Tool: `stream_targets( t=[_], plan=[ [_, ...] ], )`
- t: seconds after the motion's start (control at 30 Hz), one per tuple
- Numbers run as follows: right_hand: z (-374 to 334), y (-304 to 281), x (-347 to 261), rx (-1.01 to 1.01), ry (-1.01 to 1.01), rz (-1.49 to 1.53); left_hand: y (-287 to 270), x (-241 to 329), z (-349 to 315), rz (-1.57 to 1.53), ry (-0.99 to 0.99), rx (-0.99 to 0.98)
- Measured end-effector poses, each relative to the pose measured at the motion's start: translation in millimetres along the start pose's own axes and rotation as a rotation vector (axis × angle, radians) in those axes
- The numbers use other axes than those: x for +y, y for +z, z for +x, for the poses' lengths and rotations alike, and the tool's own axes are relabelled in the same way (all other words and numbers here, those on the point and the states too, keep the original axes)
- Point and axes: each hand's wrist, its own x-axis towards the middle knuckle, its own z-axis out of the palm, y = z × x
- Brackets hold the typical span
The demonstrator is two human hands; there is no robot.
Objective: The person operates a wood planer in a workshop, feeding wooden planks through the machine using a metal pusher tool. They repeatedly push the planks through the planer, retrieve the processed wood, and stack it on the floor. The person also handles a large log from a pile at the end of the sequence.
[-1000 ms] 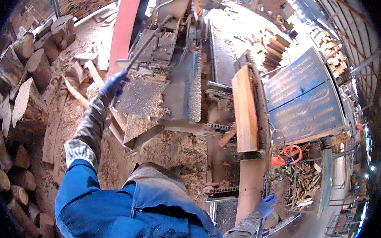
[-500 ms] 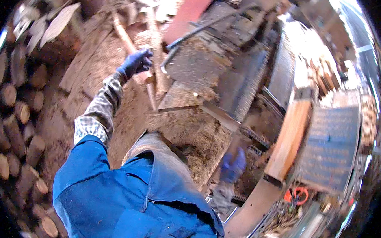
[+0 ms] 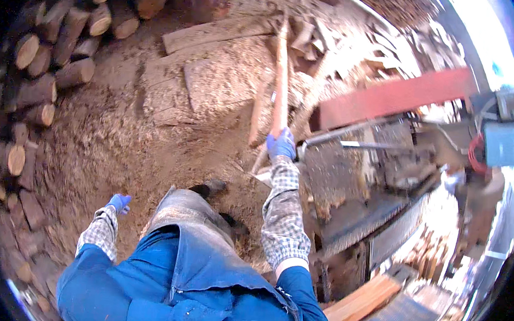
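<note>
My right hand, in a blue glove, is closed round the near end of a long, round wooden pole. The pole stretches away from me over the sawdust-strewn ground, its far end among wood scraps. A shorter round stick lies just left of it. Low at the left, my left hand, also gloved in blue, hangs beside my body with nothing in it and its fingers loosely apart. Checked sleeve covers show on both forearms.
Cut logs are stacked along the left. A red beam slants across the back right, above dark metal machinery. Flat boards lie on the ground ahead. A squared timber sits at the lower right.
My view has turned left. My left hand has drawn back from beside the pole to my side. My right hand has come forward from the machinery and taken hold of the pole.
</note>
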Motion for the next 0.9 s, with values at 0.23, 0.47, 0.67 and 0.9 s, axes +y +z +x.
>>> stream_targets(
  t=[0.23, 0.47, 0.67, 0.9],
  plan=[
    [15, 35, 1, 0.101, 0.073, 0.201, 28, -23, -4, -0.044, 0.230, -0.226],
    [-122, 6, 43, -0.112, 0.258, 0.994, 123, 229, 10, -0.121, 0.535, -0.572],
    [-408, -31, 61, -0.305, 0.514, 1.547, 234, 411, -32, -0.145, 0.571, -0.531],
    [-704, -9, 2, 0.013, 0.914, 1.470, 326, 390, -59, -0.401, 0.201, -1.033]
  ],
)
